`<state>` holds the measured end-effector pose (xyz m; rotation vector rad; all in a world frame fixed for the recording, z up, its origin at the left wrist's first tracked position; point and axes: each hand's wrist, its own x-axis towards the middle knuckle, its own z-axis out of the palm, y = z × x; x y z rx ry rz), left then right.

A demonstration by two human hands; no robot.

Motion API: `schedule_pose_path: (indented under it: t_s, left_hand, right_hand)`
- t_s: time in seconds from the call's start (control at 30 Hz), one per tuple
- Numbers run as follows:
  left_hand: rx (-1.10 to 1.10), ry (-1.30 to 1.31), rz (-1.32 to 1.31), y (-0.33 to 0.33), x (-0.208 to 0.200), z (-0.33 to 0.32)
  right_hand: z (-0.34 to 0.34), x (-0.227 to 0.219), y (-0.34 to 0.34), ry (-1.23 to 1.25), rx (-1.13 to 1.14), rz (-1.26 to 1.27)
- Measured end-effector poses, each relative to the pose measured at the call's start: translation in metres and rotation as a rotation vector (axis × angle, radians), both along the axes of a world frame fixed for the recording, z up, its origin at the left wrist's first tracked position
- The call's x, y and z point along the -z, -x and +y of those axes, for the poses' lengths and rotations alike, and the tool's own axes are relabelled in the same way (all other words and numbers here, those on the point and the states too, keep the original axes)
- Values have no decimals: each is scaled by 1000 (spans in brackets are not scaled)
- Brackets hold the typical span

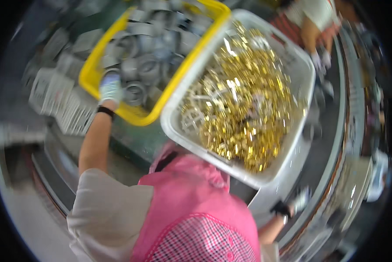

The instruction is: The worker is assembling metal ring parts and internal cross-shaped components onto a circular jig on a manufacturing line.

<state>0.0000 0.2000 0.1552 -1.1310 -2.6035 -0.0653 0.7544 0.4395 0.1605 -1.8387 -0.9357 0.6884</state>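
My left hand (111, 89), in a pale glove, reaches over the near left rim of a yellow crate (166, 97). Its fingertips meet a grey, cup-shaped part; blur hides whether they close on it. Several similar grey round parts (148, 70) fill that crate. Beside it stands a white crate (308, 72) heaped with small shiny gold pieces (252, 102). At the lower right, my right hand (300, 199), gloved and with a black band at the wrist, is over the dark conveyor belt (321, 157). Motion smears its fingers, so anything held there cannot be made out.
White slatted baskets (60, 102) lie left of the yellow crate. Another person's gloved hands (321, 61) work beside the belt at the upper right. Grey parts (313, 129) lie on the belt near the white crate. A pale bin (357, 187) stands beyond the belt's edge.
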Motion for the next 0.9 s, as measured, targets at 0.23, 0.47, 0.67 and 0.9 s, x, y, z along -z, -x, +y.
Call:
schedule_pose_path:
  t_s: [0.23,0.47,0.67,0.9]
  left_hand:
    - [-269,598,-127,127,2,29]
    - [-63,565,-110,232,80,-32]
    - [-239,438,-207,177,20,-10]
    - [16,61,-167,90,-64,47]
  right_hand:
    - [-30,10,295,-33,-962,-143]
    - [-45,37,401,609,-1430,-671]
    - [-68,57,409,680,-1182,-650]
    - [-67,48,341,474,-991,-463]
